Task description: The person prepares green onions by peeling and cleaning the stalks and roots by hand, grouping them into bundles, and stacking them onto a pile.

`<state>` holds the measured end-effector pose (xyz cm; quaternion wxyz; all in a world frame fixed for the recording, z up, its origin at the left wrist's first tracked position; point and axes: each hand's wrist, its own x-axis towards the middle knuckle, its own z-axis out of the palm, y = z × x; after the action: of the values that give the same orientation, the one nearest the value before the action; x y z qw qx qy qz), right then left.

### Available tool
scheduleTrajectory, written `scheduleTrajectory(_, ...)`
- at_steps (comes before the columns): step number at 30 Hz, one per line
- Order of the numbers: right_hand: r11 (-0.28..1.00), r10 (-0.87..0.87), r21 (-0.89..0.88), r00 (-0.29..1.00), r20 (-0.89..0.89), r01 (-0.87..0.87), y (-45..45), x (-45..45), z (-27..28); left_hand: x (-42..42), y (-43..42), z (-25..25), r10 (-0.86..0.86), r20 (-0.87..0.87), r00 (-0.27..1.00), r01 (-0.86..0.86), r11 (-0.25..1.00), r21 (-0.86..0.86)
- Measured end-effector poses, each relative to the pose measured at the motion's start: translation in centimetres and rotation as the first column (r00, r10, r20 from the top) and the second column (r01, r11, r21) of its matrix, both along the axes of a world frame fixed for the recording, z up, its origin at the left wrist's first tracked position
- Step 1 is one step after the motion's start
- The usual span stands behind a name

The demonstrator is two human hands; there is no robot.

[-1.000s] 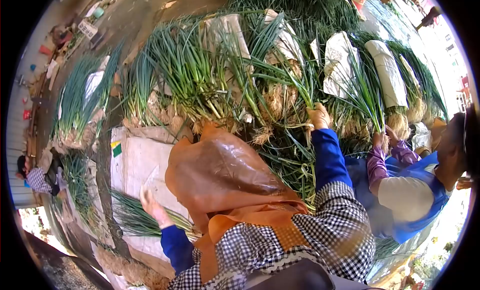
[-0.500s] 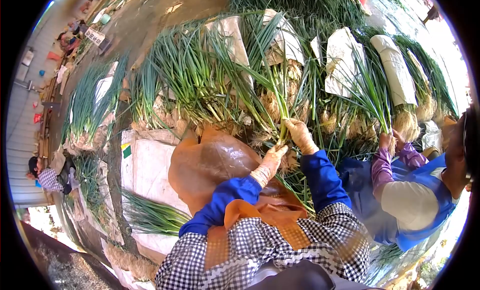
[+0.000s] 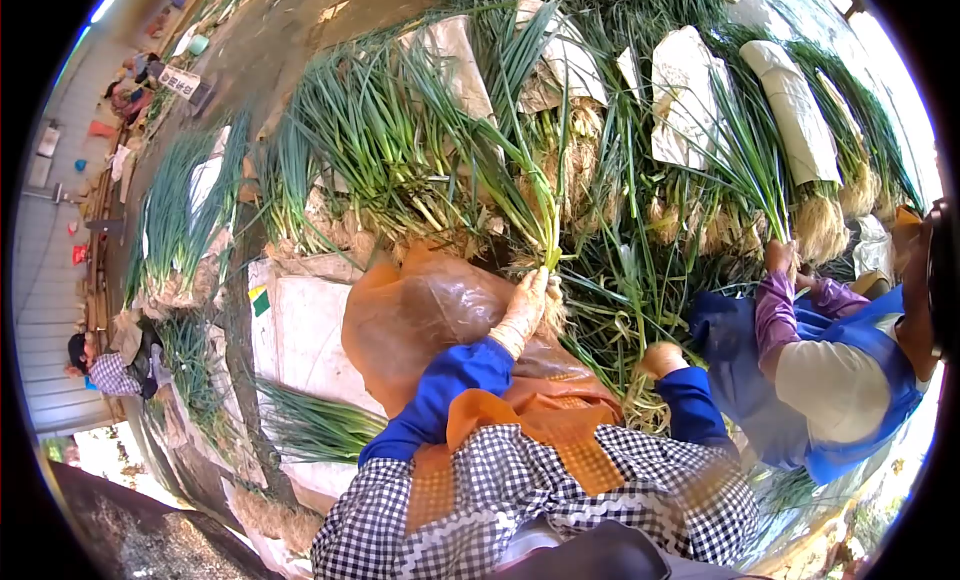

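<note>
My left hand (image 3: 525, 308) is closed around the lower stems of a small bunch of green onions (image 3: 545, 215). The bunch stands nearly upright over my orange apron (image 3: 430, 305), leaves pointing away from me and pale roots hanging below my fist. Down to the right, my right hand (image 3: 662, 360) has its fingers curled, beside loose green and yellowed leaves (image 3: 640, 405). What it holds, if anything, is hidden. A thick row of green onions (image 3: 375, 130) lies just beyond, roots toward me.
To the right, a person in a blue apron (image 3: 745, 365) holds upright green onions (image 3: 755, 160). Bundles wrapped in pale sheets (image 3: 790, 110) lie behind. At left are a white sack (image 3: 300, 330) with green onions (image 3: 320, 420) and a crouching person (image 3: 115, 370).
My right hand has left the green onions and moved down and right to the loose leaves. My left hand keeps the bunch and has shifted slightly up and left.
</note>
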<state>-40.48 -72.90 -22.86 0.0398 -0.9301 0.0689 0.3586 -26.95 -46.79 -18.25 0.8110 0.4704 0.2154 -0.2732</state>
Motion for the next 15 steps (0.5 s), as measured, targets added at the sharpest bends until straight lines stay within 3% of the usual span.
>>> scheduleTrajectory(3,0.935,-0.07,0.355,0.98,0.187,-0.001,4.5,6.4,3.6,-0.4,0.2,-1.3,-0.101,0.045,0.994,0.097,0.991,0.088)
scheduleTrajectory(4,0.79,-0.426,0.613,0.728,0.537,0.01,8.2,9.1,8.9,-0.4,0.9,-2.2,-0.253,0.083,0.964,0.234,0.954,0.189)
scheduleTrajectory(5,0.813,-0.438,0.573,0.535,0.723,-0.108,10.0,12.1,9.8,-0.5,0.7,-2.8,-0.251,0.085,0.964,0.231,0.954,0.193)
scheduleTrajectory(6,0.718,-0.565,0.696,0.589,0.578,0.005,11.3,14.3,10.1,-0.6,0.2,-3.3,-0.244,0.286,0.927,0.105,0.898,0.427)
scheduleTrajectory(7,0.701,-0.546,0.713,0.644,0.536,0.002,12.0,16.3,8.0,-0.6,0.0,-3.4,-0.281,0.467,0.839,-0.071,0.793,0.606)
scheduleTrajectory(8,0.732,-0.464,0.681,0.736,0.493,0.005,12.9,16.7,6.4,-0.7,-0.1,-1.0,-0.284,0.47,0.835,-0.129,0.731,0.67)
scheduleTrajectory(9,0.764,-0.373,0.646,0.816,0.442,0.0,13.6,17.1,5.7,-0.2,0.2,-2.2,-0.333,0.396,0.856,-0.091,0.658,0.748)
scheduleTrajectory(11,0.883,-0.241,0.442,0.656,0.715,-0.158,15.6,15.3,7.6,0.1,0.2,-4.9,-0.17,0.412,0.895,-0.192,0.687,0.701)
scheduleTrajectory(12,0.908,-0.144,0.371,0.689,0.71,-0.193,16.4,14.2,7.7,0.3,0.3,-4.9,-0.1,0.327,0.94,-0.135,0.771,0.623)
scheduleTrajectory(13,0.866,-0.217,0.463,0.695,0.686,-0.187,16.6,12.7,7.6,0.5,0.0,-5.0,0.145,0.2,0.969,-0.197,0.942,0.271)
scheduleTrajectory(14,0.825,-0.159,0.49,0.716,0.679,-0.281,15.7,11.0,7.8,0.7,0.4,-5.1,0.145,0.187,0.971,-0.194,0.942,0.275)
scheduleTrajectory(15,0.647,-0.16,0.652,0.765,0.624,-0.396,14.0,9.1,9.2,1.0,1.2,-4.4,0.154,0.09,0.984,-0.165,0.976,0.139)
